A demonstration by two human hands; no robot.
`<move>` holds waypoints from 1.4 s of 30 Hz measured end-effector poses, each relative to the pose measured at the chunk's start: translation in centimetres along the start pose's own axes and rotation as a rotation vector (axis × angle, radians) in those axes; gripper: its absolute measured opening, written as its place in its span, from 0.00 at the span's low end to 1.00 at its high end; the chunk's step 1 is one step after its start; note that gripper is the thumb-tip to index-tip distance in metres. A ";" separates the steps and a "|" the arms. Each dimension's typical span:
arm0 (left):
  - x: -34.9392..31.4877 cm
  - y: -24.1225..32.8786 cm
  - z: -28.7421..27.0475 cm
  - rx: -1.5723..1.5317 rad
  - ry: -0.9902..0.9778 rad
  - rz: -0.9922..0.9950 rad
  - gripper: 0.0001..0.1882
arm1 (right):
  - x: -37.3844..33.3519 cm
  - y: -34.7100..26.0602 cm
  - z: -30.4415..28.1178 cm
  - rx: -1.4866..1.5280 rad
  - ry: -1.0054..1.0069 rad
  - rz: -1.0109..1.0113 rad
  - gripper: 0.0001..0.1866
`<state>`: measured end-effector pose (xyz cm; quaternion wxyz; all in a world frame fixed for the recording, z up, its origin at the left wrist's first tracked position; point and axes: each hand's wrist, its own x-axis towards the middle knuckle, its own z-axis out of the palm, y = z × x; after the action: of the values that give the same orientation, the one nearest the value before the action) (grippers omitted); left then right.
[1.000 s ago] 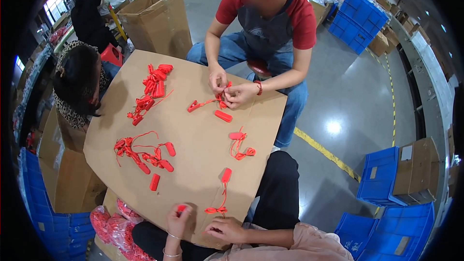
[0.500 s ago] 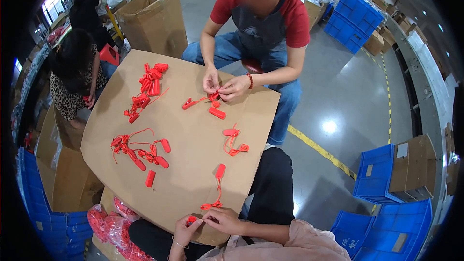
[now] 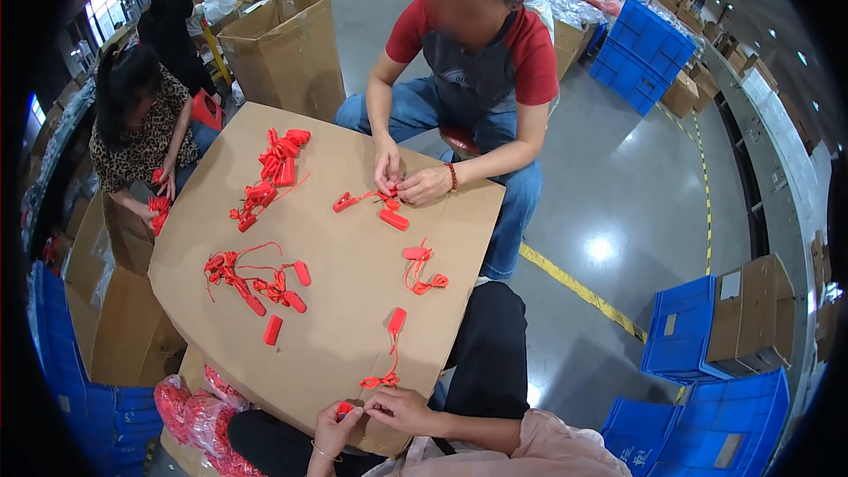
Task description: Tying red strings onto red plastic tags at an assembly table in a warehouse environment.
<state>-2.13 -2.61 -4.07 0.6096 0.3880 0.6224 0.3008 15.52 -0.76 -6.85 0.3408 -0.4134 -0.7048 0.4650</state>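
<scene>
At the near edge of the cardboard sheet (image 3: pixel 344 300), my left hand (image 3: pixel 332 431) is closed around a small red plastic piece (image 3: pixel 344 408), whose upper end shows between thumb and fingers. Close beside it, my right hand (image 3: pixel 402 412) pinches with thumb and fingertips; what lies between them is too small to make out. Just beyond my hands is a red piece with a looped red cord (image 3: pixel 396 322). Farther off sits another corded red piece (image 3: pixel 426 276). A tangled group of corded red pieces (image 3: pixel 231 272) lies left of centre, near one loose red block (image 3: pixel 273 330).
Across the sheet, a co-worker's hands (image 3: pixel 408 184) handle a corded red piece. A red heap (image 3: pixel 280 157) lies at the far left. Another person (image 3: pixel 141 137) sits beyond the left edge. Plastic bags of red items (image 3: pixel 208 420) are below. Blue crates (image 3: pixel 680 327) stand right.
The view has shifted slightly. My hands keep nearly the same pose at the sheet's edge. The person at the left has lowered a hand to red pieces beside the carton.
</scene>
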 end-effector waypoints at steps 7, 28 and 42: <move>-0.6 -1.0 -0.2 -0.017 0.060 0.006 0.06 | -0.4 -0.5 -0.4 0.001 -0.066 0.089 0.05; -4.1 -1.1 0.0 -0.434 0.029 0.011 0.15 | -2.2 -1.2 0.1 0.047 -0.032 0.025 0.05; -2.9 -1.6 1.1 -0.178 -0.004 0.311 0.15 | 1.1 -5.2 -2.9 -0.324 -0.059 -0.280 0.03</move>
<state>-1.33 -6.07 -4.00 0.5890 0.4248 0.5246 0.4443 16.13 0.17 -0.90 0.3106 -0.3470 -0.8305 0.3056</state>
